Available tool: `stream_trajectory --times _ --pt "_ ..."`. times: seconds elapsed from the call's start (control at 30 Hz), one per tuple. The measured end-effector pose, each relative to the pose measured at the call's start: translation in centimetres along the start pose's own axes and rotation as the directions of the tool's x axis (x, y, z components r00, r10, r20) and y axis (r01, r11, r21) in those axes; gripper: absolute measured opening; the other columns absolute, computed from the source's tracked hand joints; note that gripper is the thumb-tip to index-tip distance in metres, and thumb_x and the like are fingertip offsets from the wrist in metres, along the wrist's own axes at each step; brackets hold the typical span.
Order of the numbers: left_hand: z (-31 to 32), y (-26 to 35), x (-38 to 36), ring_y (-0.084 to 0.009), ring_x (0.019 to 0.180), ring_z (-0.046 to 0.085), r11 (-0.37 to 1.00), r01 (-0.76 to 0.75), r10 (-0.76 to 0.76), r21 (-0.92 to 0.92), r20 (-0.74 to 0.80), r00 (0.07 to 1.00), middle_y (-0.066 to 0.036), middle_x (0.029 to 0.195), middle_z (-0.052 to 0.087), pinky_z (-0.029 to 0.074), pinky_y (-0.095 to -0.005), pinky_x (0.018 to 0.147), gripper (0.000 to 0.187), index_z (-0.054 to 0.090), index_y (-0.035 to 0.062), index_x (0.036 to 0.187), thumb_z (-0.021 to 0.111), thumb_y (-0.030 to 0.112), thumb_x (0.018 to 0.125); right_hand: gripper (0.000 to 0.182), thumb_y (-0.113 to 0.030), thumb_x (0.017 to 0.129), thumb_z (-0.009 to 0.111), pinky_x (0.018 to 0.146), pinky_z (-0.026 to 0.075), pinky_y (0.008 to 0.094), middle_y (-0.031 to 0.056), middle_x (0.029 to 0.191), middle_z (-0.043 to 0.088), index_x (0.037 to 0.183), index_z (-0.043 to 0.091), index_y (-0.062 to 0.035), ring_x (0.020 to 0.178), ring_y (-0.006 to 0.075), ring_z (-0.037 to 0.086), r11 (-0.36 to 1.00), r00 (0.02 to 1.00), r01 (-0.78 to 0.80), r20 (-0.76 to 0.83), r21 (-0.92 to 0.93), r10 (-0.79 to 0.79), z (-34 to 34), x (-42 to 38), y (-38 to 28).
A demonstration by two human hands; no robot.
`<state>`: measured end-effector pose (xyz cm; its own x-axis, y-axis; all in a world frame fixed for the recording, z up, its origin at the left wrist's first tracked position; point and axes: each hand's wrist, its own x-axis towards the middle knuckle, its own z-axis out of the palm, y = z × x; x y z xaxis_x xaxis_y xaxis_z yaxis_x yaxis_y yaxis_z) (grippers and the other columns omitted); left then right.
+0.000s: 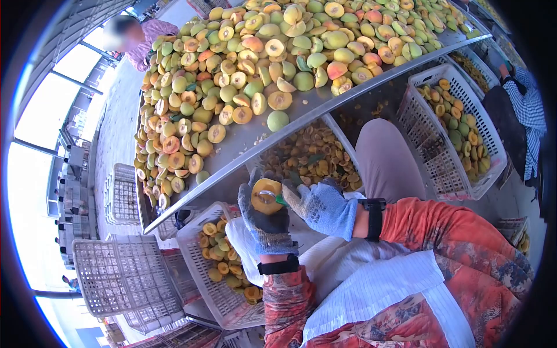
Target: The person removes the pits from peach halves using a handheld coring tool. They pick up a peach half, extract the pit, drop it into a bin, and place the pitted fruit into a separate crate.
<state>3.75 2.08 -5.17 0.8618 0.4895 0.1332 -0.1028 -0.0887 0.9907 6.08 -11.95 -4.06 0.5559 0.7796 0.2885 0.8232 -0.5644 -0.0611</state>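
My left hand, in a grey-blue coated glove, is closed around a yellow peach half, its cut face turned up towards me. In my right hand, in a similar glove, is a pitting spoon with a green handle and a curved metal loop. The loop rests against the middle of the cut face; most of the handle is hidden by my fingers. Both hands are over my lap, in front of the metal table heaped with halved peaches.
Below the table edge lies a pile of peach scraps. Crates of peach halves stand at my left and right. Stacked crates are further left. One person is beyond the table, another at far right.
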Motion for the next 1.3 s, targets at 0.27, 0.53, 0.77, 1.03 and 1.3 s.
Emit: stream_trajectory --times 0.27,0.53,0.77,1.03,1.3 --pt "1.5 4.7 -1.7 -0.0272 0.095 0.056 0.813 0.354 -0.438 -0.462 -0.083 0.895 -0.014 0.104 0.059 0.047 -0.0414 0.087 0.041 0.053 0.0039 0.116 0.049 0.034 0.088 0.048 -0.022 0.08 0.053 0.053 0.046 0.042 0.0119 0.075 0.058 0.121 0.042 0.0014 0.061 0.025 0.061 0.992 0.993 0.101 0.068 -0.072 -0.096 -0.2 -0.9 -0.4" --pt "-11.7 3.6 -0.3 -0.0213 0.087 0.061 0.95 0.104 -0.018 0.296 -0.278 0.96 -0.013 0.1 0.062 0.053 -0.0325 0.076 0.028 0.059 -0.0046 0.105 0.058 0.012 0.083 0.051 -0.028 0.077 0.066 0.072 0.048 0.0401 0.0186 0.097 0.061 0.12 0.046 -0.0062 0.086 0.037 0.06 0.433 0.961 -0.215 0.112 0.875 0.253 0.5 0.4 4.7" --pt "-10.3 1.6 5.9 -0.0151 0.085 0.061 0.723 -0.101 0.167 0.683 -0.032 0.985 -0.012 0.098 0.062 0.052 -0.0225 0.072 0.023 0.058 -0.005 0.106 0.055 -0.003 0.083 0.048 -0.033 0.077 0.068 0.068 0.047 0.0416 0.0206 0.086 0.06 0.111 0.049 -0.0049 0.08 0.0383 0.06 0.359 0.881 -0.399 0.244 0.844 0.405 1.9 -0.6 7.4" --pt "8.9 -5.6 19.9 -0.0298 0.097 0.059 0.581 -0.084 -0.168 0.809 0.22 0.961 -0.019 0.102 0.061 0.046 -0.0375 0.082 0.058 0.053 0.0024 0.116 0.075 0.027 0.068 0.03 -0.027 0.081 0.064 0.063 0.045 0.0412 0.0166 0.081 0.06 0.099 0.052 -0.0071 0.071 0.0356 0.059 0.321 0.843 -0.29 0.082 0.902 0.532 1.1 -1.3 10.3" --pt "5.1 1.3 15.7 -0.0314 0.098 0.057 0.814 0.466 -0.394 -0.346 0.26 0.882 -0.017 0.118 0.052 0.053 -0.047 0.074 0.056 0.042 0.005 0.128 0.06 0.014 0.076 0.049 -0.032 0.081 0.065 0.069 0.049 0.0395 0.0161 0.095 0.061 0.12 0.051 -0.0071 0.081 0.0345 0.062 0.413 0.919 -0.298 0.142 0.861 0.367 1.1 -1.6 12.0"
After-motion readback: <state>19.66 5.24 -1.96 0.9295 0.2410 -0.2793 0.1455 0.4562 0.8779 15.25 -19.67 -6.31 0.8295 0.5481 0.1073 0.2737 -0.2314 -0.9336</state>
